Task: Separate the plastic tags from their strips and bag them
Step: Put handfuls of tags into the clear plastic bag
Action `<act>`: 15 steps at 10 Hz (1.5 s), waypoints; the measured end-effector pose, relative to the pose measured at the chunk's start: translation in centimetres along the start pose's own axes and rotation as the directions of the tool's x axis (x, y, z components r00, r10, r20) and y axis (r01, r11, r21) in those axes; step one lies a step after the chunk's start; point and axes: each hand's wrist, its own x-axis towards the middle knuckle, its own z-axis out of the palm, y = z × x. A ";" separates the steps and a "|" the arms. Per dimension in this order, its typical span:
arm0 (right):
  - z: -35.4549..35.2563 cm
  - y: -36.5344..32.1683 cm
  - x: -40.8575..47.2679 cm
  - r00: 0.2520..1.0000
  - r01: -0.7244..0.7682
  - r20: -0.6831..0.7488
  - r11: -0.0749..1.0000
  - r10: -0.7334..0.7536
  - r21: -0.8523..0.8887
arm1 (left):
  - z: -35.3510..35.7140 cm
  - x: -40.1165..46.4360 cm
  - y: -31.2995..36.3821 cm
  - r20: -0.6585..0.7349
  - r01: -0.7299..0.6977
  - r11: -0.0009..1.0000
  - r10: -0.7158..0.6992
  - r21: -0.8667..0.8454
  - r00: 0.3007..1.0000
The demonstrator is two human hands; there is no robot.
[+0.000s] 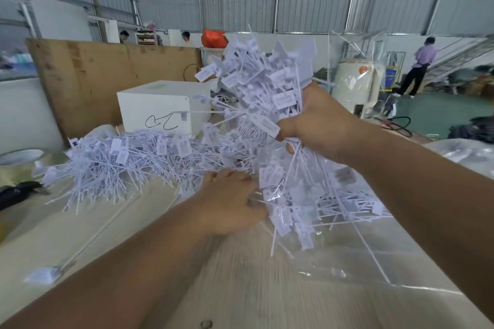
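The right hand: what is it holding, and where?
The right hand grips a bunch of white plastic tags around the middle of their thin tails.

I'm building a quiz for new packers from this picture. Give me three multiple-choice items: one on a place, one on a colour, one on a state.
1. Where does the white box stand?
A. behind the loose pile of tags
B. inside the clear bag
C. under the left hand

2. What colour are the tags?
A. red
B. white
C. black

3. What is the right hand doing?
A. resting flat on the table
B. gripping a raised bundle of tags
C. hanging idle

Answers:
1 A, the box sits beyond the pile.
2 B, all the tags look white.
3 B, its fingers curl round the lifted bundle.
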 end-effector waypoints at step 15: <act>-5.4 3.6 -5.5 0.965 0.230 -0.032 0.901 -0.259 -0.367 | -3.0 0.0 -0.1 -0.324 0.290 0.955 -0.255 0.065 0.911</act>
